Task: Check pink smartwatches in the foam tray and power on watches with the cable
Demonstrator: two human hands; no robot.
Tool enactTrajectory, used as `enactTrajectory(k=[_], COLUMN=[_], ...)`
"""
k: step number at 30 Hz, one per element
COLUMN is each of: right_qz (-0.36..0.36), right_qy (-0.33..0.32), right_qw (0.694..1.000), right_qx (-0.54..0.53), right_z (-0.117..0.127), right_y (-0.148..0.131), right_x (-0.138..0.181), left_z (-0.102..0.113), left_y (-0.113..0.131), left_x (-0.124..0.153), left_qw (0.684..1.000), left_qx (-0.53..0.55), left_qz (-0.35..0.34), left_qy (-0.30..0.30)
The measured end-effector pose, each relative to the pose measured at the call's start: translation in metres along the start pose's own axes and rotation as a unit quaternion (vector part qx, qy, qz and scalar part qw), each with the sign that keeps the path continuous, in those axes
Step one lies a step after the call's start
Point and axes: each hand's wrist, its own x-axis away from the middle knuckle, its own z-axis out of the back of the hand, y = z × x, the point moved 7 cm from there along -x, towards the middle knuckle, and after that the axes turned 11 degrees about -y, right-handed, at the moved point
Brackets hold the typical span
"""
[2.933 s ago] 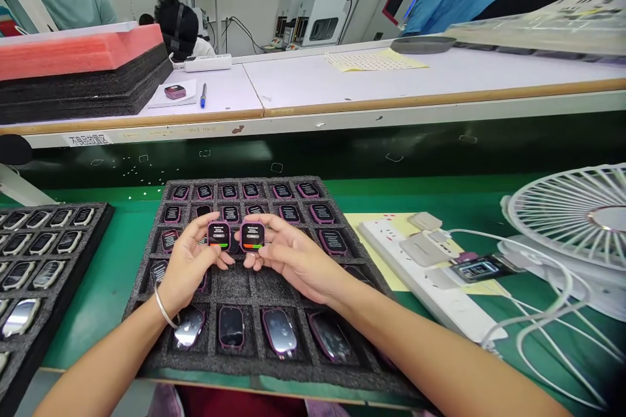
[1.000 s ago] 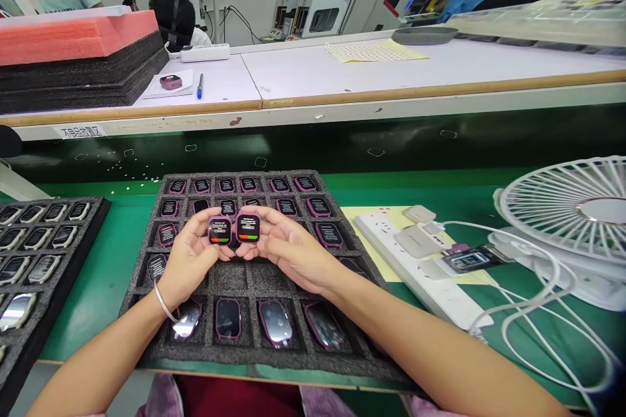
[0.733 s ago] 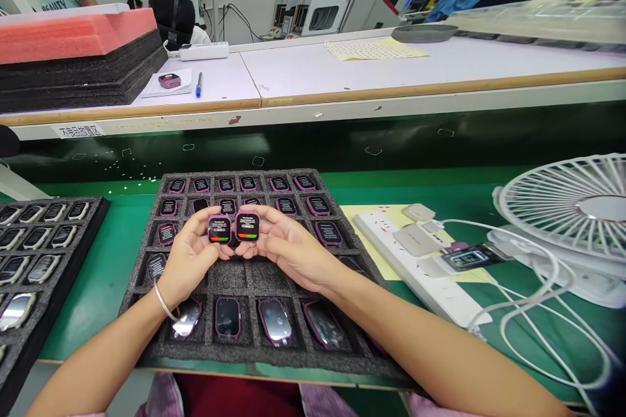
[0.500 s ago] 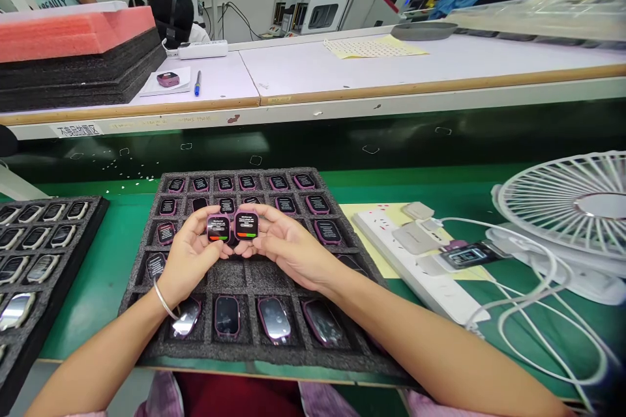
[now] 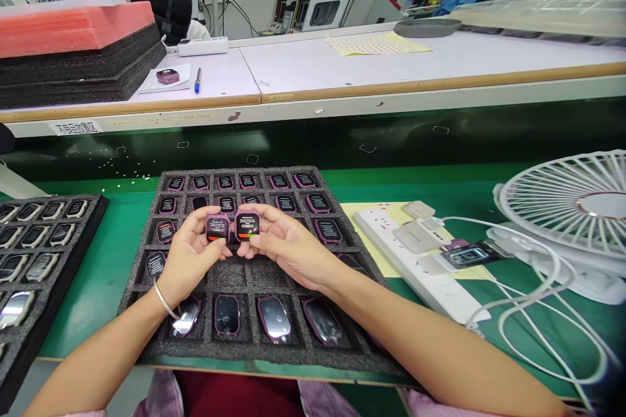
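Note:
My left hand [image 5: 193, 251] is closed around a purple-framed smartwatch [image 5: 217, 227], its thumb over the lower right of the lit screen. A second smartwatch [image 5: 247, 225] of the same kind is gripped in my right hand [image 5: 283, 241], with that thumb at the screen's lower right corner. Both watches have no straps and sit side by side, screens toward me. White text shows on them, with red at the bottom of the left one and red and green on the right one. Below them lies a black foam tray [image 5: 235, 277] whose pockets hold several similar watches.
Another foam tray [image 5: 92, 225] with pale-framed watches lies at the left. To the right are a white power strip [image 5: 405, 260], looped cables [image 5: 503, 319] and a white fan [image 5: 567, 208]. Behind runs a raised shelf [image 5: 293, 71] with stacked foam [image 5: 73, 32]. Other people are beyond it.
My thumbs have shifted onto the bottom of the watch screens, covering part of the red and green areas. Both watches stay nearly in place. The view has moved slightly.

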Motion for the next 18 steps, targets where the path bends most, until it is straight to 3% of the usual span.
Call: enactTrajectory(k=[18], right_qz=[-0.008], right_qy=[0.038], right_qw=[0.999], right_qx=[0.021], right_z=[0.0049], right_y=[-0.0025], right_x=[0.0009], left_z=[-0.0032], left_y=[-0.0034], left_x=[0.0038], left_qw=[0.999], left_qx=[0.033], left_qz=[0.038], left_qy=[-0.016])
